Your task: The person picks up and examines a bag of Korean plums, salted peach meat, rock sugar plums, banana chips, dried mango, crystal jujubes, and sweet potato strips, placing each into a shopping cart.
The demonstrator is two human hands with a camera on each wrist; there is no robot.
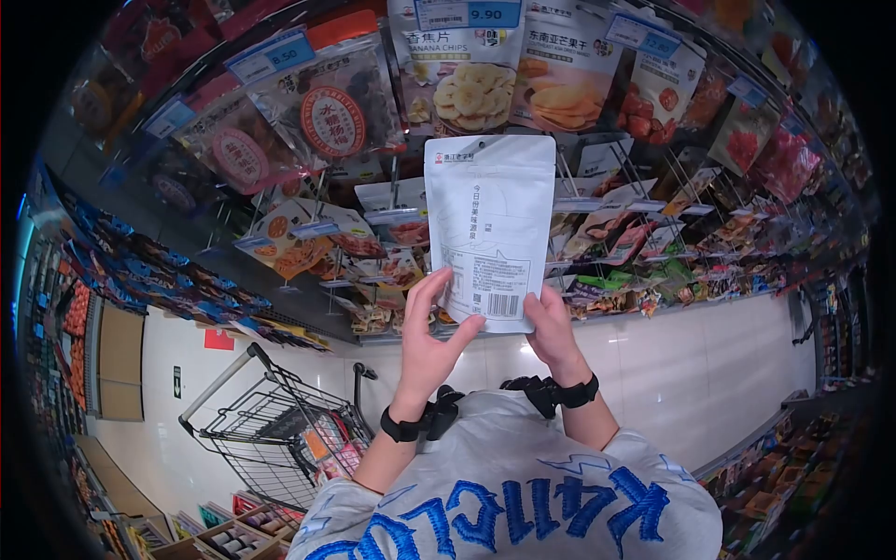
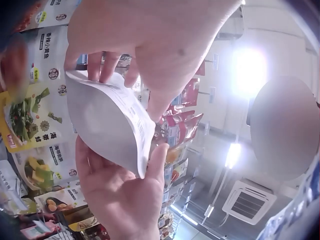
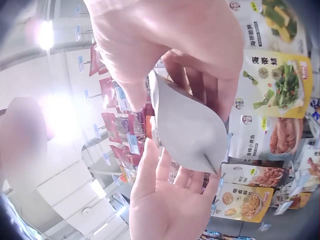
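Note:
A white stand-up snack pouch (image 1: 490, 215) is held upright, its printed back toward me in the head view. A hang hole sits at its top edge, and a barcode is near the lower right corner. My left hand (image 1: 431, 327) grips the lower left side, thumb on the back face. At the lower right my right hand (image 1: 553, 327) holds the other side, thumb near the barcode. Both wrist views look up at the pouch's pointed oval base (image 2: 107, 122), with the hands on opposite sides of it. The pouch's front is hidden in the head view.
Hanging snack bags fill the rack ahead, including banana chips (image 1: 471, 89) and dried mango (image 1: 565, 84), above price tags. A wire shopping cart (image 1: 271, 420) with goods inside stands at lower left on the pale tiled floor (image 1: 672, 355). More shelves line both sides.

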